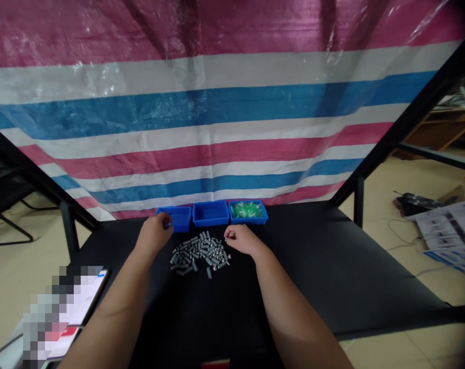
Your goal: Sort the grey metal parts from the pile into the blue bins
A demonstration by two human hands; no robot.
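Note:
A pile of several small grey metal cylinders lies on the black table. My left hand hovers at the pile's left, beside the left blue bin, fingers curled round a small grey piece. My right hand sits at the pile's right edge, pinching one small grey piece between thumb and fingertip. Behind the pile stand a middle blue bin and a right blue bin that holds green-and-white parts.
A striped pink, white and blue tarp hangs behind the table. A phone or tablet lies at the table's left front edge. Black frame posts flank the table. Papers and a black device lie on the floor at right.

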